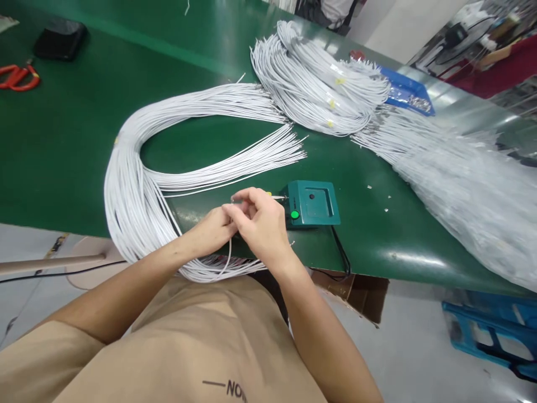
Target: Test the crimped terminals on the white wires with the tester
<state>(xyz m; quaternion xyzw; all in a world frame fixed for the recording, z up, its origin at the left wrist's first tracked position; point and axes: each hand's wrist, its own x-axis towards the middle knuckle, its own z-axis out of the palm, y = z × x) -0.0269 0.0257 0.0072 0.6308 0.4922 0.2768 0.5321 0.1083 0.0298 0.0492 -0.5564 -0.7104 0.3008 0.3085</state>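
Both my hands meet at the near edge of the green table [62, 145]. My left hand [212, 229] pinches one white wire [229, 254] that curves down over the table edge. My right hand [260, 221] is closed on the same wire's end, fingertips touching the left hand's, just left of a small teal box [312, 202] with a green button [295, 214] and a metal stub pointing at my fingers. A big looped bundle of white wires [130, 190] lies to the left and hangs partly over the edge below my hands.
A second coil of white wires [314, 84] lies at the back. Clear plastic bags [470, 190] cover the right side. A blue tray [405, 92], red scissors [19, 77] and a black pouch [61, 40] sit far off. A cardboard box [361, 291] and blue stool [490, 330] are below.
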